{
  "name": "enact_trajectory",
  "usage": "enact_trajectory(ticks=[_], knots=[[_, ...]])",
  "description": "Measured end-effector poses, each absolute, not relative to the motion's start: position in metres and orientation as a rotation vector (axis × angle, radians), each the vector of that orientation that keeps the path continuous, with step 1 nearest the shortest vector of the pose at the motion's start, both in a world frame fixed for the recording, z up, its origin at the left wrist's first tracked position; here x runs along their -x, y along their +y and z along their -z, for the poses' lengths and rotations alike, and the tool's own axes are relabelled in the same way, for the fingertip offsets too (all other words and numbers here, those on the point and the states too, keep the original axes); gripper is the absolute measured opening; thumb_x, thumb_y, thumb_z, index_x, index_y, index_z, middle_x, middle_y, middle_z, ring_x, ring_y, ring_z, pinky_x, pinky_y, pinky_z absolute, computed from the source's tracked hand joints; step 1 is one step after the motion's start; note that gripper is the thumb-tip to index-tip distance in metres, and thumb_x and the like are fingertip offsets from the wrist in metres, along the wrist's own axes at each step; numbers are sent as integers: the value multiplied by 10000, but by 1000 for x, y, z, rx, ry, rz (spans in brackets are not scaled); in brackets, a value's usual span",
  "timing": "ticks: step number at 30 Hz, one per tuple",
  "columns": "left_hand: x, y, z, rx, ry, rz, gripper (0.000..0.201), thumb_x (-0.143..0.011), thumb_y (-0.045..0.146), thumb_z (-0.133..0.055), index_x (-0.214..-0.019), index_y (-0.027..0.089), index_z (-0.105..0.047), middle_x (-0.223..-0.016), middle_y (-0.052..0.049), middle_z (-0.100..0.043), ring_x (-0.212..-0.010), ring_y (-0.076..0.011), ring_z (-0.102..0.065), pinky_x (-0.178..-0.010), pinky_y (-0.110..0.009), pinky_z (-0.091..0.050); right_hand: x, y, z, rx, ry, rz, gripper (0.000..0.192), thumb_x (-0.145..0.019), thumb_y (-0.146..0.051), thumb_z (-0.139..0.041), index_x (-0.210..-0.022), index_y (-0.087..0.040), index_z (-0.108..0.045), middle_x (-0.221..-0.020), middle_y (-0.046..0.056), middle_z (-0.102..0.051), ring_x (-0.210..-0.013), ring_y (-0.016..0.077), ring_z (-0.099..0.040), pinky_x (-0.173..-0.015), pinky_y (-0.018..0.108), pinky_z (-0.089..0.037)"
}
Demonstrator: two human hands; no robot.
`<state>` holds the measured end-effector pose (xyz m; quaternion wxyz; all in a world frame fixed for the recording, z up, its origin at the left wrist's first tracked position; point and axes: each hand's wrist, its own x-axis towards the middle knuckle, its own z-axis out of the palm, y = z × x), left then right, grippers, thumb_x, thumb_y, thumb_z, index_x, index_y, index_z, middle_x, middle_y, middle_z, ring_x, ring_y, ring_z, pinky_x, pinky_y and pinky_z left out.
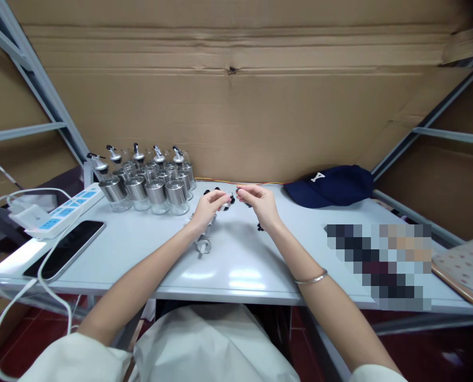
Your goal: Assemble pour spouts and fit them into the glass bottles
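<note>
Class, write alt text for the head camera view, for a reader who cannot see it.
A person's left hand and right hand meet over a pale table, pinching a small black-and-white part between them. Glass bottles with metal pourer spouts cluster behind on the left, near a power strip and phone; a navy cap lies on the right.
</note>
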<state>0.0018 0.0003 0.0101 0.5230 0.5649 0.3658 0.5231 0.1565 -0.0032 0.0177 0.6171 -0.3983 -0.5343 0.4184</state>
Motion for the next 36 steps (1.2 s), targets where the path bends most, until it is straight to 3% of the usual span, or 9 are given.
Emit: enact_trajectory(ticks=[10, 17, 28, 36], knots=[[-4, -6, -12, -1257, 878, -1288, 288, -625, 394, -738, -741, 155, -627, -791, -24, -676, -769, -129, -571, -722, -253, -384, -153, -6, -19, 920, -1248, -940, 220, -563, -294, -757, -732, -171, -689, -636, 0, -670, -634, 138, -610, -685, 311, -500], [-6, -5, -9, -1145, 817, -1233, 351, -568, 411, -767, -726, 151, -592, -760, -17, -650, -713, -109, -551, -664, -243, -368, -152, -6, -18, 887, -1241, -926, 212, -564, -294, -764, -721, -180, -679, -632, -12, -663, -612, 123, -598, -668, 291, -493], [-8, -8, -10, -1213, 821, -1254, 352, -601, 451, -734, -711, 153, -582, -735, -10, -623, -678, -100, -528, -633, -238, -376, -150, -4, -14, 833, -1267, -936, 255, -535, -337, -804, -642, -180, -634, -700, 9, -673, -664, 141, -618, -675, 295, -506], [-8, -6, -8, -1216, 831, -1260, 365, -603, 468, -729, -712, 157, -572, -721, 1, -606, -654, -94, -518, -624, -236, -377, -151, -8, -17, 842, -1305, -987, 289, -640, -441, -726, -706, -170, -649, -715, 25, -654, -669, 129, -587, -666, 274, -477]])
